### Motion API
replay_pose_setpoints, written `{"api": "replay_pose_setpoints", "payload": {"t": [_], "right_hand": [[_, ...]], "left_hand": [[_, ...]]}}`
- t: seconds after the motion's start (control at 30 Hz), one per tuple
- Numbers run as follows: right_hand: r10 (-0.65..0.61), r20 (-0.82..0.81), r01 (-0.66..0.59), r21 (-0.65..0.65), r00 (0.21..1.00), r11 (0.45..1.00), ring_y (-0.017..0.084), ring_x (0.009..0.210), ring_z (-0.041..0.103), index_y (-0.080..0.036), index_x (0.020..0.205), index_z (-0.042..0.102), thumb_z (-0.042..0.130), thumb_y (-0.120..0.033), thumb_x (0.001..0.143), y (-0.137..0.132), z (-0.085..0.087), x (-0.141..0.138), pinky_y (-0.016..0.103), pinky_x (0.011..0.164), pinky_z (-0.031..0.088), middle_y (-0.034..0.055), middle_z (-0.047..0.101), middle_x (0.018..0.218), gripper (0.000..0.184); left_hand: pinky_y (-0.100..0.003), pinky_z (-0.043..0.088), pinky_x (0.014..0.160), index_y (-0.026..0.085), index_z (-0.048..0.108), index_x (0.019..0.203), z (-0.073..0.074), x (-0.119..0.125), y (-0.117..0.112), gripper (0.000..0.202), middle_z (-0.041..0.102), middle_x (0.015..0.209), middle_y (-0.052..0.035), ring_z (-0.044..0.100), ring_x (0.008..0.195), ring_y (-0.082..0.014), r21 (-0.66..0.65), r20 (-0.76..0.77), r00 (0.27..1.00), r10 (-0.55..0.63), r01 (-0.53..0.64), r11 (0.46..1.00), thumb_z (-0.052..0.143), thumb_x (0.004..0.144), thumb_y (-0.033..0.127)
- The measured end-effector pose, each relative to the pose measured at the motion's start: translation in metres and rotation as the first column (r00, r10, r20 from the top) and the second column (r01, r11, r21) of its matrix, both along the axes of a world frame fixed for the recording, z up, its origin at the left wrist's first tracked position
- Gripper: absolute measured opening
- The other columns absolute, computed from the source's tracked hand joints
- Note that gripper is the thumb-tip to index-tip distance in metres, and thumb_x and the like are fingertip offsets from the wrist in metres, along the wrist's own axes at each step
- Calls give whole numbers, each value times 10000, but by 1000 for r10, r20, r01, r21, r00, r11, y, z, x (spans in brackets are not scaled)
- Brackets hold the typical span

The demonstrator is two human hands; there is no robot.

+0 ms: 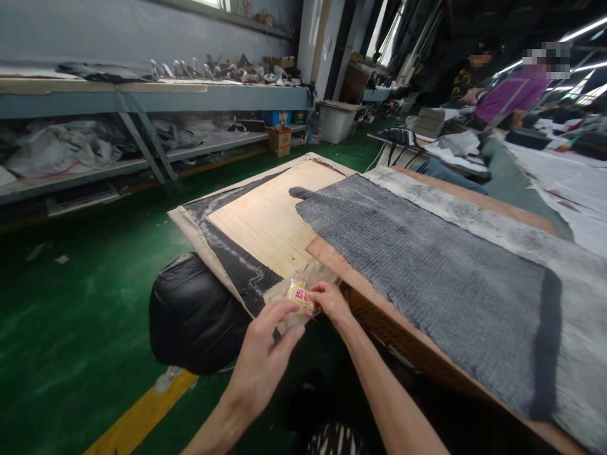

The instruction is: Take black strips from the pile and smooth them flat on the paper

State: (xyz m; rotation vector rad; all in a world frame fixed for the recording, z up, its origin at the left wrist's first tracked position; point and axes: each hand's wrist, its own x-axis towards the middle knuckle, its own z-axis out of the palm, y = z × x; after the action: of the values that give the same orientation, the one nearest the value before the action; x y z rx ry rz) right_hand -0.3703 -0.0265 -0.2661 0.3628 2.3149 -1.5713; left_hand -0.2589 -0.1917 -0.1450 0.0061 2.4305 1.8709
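Seemingly unopened, with no contents visibly out, the packet (298,292) sits at six o'clock by the counter (265,215) edge, pinched by the right hand (334,304), the left hand (262,357) curved against it, grip unclear, while the cloth (427,278) lies spread at four o'clock.

On your left, a black padded bundle (196,316) sits on the green floor (95,284) by a yellow stripe (142,411). Ahead of you, a cardboard carton (279,140) stands near a whitish plastic bin (334,126). On your right, a grey ribbed fabric panel (427,278) covers part of the table (521,216); beyond is a person in purple (509,98).
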Motion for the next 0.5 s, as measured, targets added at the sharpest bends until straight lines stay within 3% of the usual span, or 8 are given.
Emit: {"api": "replay_pose_setpoints", "payload": {"t": [0.1,0.2,0.37,0.5], "right_hand": [[3,-18,-3,25,1000,1000,108,514,497,-153,646,615,592,-176,596,0,-1,1,190,460,356,-20,568,538,60],[18,-21,-17,28,1000,999,128,565,538,-161,667,641,569,-181,617,-5,0,3,196,488,390,-4,609,596,90],[48,-24,-48,-7,999,999,140,573,577,-148,760,669,482,-144,671,-13,8,3,223,539,451,17,647,678,207],[-34,-124,41,53,992,998,172,784,601,-157,876,667,503,-171,700,2,20,10,241,695,457,45,662,846,241]], "left_hand": [[-330,433,876,184,615,1028,-50,-26,6,314,621,1047,-53,557,939,-206,-104,6,998,64,-63,993,554,720,198],[-298,458,815,188,620,1016,-80,-31,13,292,641,963,-38,590,853,-183,-52,56,998,15,-13,999,513,744,181],[-294,440,877,158,610,1028,-88,-35,19,300,621,1045,-59,576,955,-181,50,38,999,32,-34,998,497,750,145],[-312,434,904,141,616,999,-83,-32,14,261,560,1158,-83,541,1032,-191,18,-58,995,86,-85,996,480,776,147]]}}
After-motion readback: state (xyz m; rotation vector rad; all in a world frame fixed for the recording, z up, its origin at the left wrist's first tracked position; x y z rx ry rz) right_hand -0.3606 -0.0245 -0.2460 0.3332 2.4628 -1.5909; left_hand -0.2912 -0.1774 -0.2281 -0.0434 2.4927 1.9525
